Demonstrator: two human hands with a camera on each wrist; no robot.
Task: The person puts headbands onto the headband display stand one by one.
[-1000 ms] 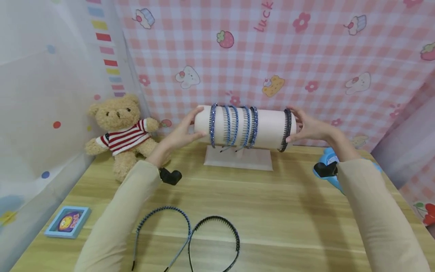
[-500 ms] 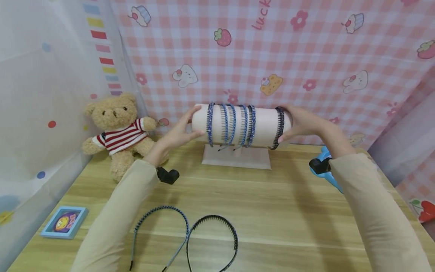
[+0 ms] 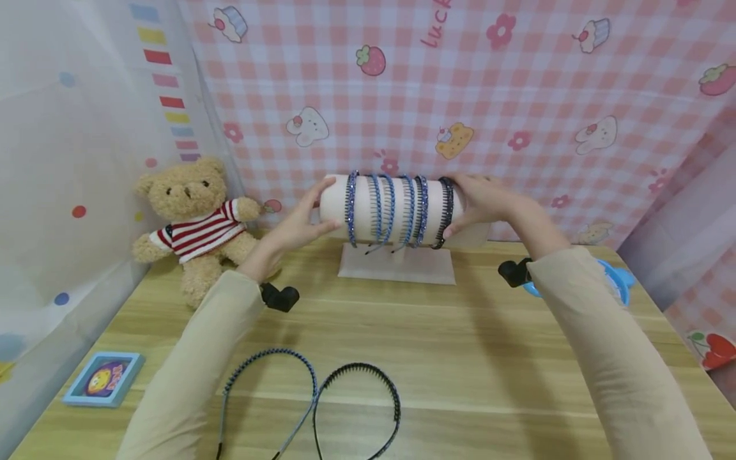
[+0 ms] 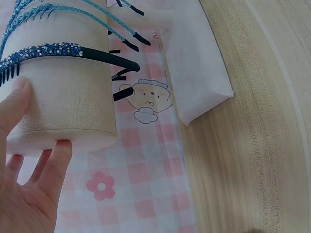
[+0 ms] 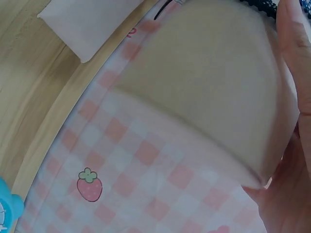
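A pale cylindrical headband stand point(image 3: 335, 214) stands at the back of the table on a flat base point(image 3: 397, 265). Several blue headbands point(image 3: 351, 207) ring its roll. My left hand point(image 3: 300, 220) holds the roll's left end, thumb on the front and fingertips against the end face point(image 4: 63, 141). Toward the right, my right hand point(image 3: 484, 201) grips a black beaded headband point(image 3: 445, 217) fitted round the roll, thumb at its front lower part and fingers over the top, partly hidden behind. The roll's bare right end point(image 5: 209, 77) fills much of the right wrist view.
On the near table lie a blue twisted headband point(image 3: 276, 351) and a black toothed headband point(image 3: 363, 367), their sides overlapping. A teddy bear point(image 3: 190, 198) sits back left, above a small blue frame point(image 3: 105, 379). A blue clock point(image 5: 6, 208) is at right; a checked cloth point(image 3: 517, 83) hangs behind.
My right hand has slid the black headband leftward along the roll, from near its right end to close beside the blue ones. My left hand keeps its place on the left end.
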